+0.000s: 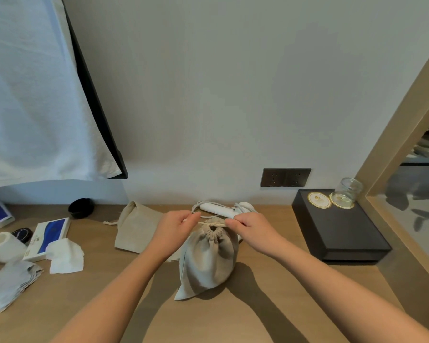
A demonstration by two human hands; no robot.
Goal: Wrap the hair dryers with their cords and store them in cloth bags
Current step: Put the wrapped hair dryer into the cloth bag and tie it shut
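Note:
A filled beige cloth bag (pixel 208 258) stands in the middle of the wooden counter, its mouth gathered tight. My left hand (pixel 175 227) and my right hand (pixel 250 227) each pinch one end of the bag's drawstring (pixel 212 223), which is stretched taut between them over the mouth. Whatever is inside the bag is hidden. Behind the bag lies a white hair dryer (pixel 221 209) with its grey cord looped loosely beside it. An empty flat cloth bag (pixel 136 226) lies to the left of the filled one.
A black box (pixel 339 231) with a coaster and an upturned glass jar (pixel 348 193) sits at right, under a wall socket (pixel 285 177). At left are a tissue (pixel 65 256), a blue-white box (pixel 47 237), a folded cloth (pixel 10 283), a paper roll and a black bowl (pixel 81 207).

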